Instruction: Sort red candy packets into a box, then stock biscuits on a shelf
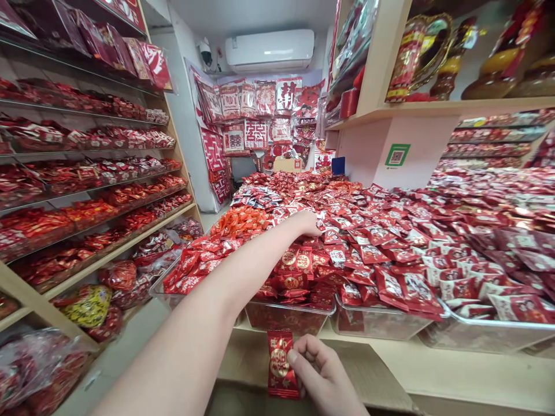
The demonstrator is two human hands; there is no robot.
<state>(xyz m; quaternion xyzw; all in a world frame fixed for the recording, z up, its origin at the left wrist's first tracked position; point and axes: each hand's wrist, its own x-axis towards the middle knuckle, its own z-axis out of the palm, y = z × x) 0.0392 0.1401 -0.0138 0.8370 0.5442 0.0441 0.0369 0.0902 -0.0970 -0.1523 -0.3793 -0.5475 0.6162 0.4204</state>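
My right hand [318, 370] pinches a red packet with gold lettering [281, 363] by its right edge, upright in front of the bins. My left arm stretches forward over the bins, and my left hand [309, 222] reaches down among red and white packets [332, 236]; its fingers are mostly hidden. Below that arm, red packets with gold print [295, 260] fill a clear plastic bin [289, 315]. Orange packets [243, 219] lie to the left of my left hand.
Stocked shelves [108, 251] line the left side. An open cardboard box [373, 375] sits below the counter edge [390, 349]. More clear bins [381, 323] of red packets extend right. A wooden shelf [455, 108] overhangs at upper right.
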